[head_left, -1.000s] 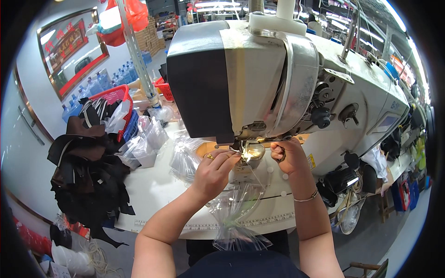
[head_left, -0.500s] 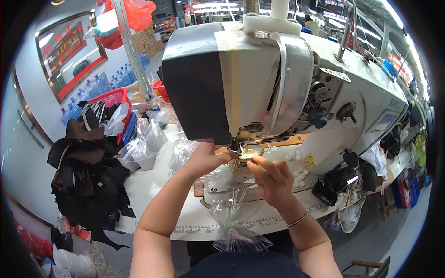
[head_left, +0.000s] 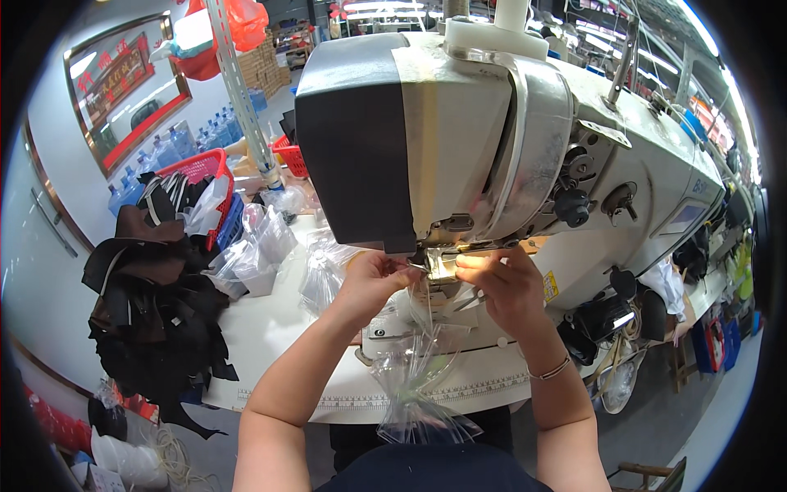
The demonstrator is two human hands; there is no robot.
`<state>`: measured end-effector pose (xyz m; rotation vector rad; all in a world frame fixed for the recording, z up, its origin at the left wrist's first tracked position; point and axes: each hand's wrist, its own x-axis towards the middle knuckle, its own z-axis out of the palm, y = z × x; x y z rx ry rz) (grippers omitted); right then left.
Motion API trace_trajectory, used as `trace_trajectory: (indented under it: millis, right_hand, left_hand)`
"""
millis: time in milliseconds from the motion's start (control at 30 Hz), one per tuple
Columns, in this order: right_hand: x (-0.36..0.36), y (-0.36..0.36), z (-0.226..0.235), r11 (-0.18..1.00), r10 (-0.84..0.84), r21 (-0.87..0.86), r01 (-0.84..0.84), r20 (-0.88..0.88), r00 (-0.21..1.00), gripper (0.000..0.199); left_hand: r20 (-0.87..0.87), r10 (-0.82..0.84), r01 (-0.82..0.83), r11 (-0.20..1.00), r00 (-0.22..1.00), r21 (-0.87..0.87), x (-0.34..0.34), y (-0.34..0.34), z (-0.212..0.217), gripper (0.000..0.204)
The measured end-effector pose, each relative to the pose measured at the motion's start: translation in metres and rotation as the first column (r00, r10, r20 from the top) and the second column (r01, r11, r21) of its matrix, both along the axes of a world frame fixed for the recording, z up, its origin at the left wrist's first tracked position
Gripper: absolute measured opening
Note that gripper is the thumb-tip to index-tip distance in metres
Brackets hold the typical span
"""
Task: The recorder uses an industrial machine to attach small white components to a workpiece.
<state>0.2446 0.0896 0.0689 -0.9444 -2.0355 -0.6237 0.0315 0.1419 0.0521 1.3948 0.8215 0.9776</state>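
Grip of left hand (head_left: 370, 281) and right hand (head_left: 502, 283): fingertips pinching clear plastic bag (head_left: 418, 373) under sewing machine (head_left: 492, 139) needle; most of bag hangs off worktop (head_left: 270, 328), apparently unstitched.

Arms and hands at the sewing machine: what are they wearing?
Both forearms are bare, with no sleeves and no gloves on either hand. The right hand has a thin bracelet around its wrist. The left hand has nothing on its wrist. No rings can be made out on the fingers.
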Motion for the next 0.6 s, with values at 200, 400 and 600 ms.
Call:
trace_trajectory:
  millis: [200,400,600]
  right_hand:
    - [0.005,0.005,-0.005,0.995,0.0,-0.099,-0.008,-0.077,0.997,0.033]
    - [-0.019,-0.033,-0.04,0.872,-0.078,-0.39,-0.295,-0.707,0.703,0.018]
    - [-0.019,-0.03,-0.039,0.479,-0.147,-0.623,-0.619,-0.751,0.643,0.013]
  left_hand:
    - [0.012,-0.147,0.147,0.983,0.989,-0.11,-0.01,0.011,0.013,0.017]
    - [0.275,-0.126,0.229,0.894,0.953,-0.386,-0.005,-0.005,0.001,0.013]
    - [0.293,-0.057,0.166,0.917,0.954,-0.364,0.0,-0.01,-0.005,0.013]
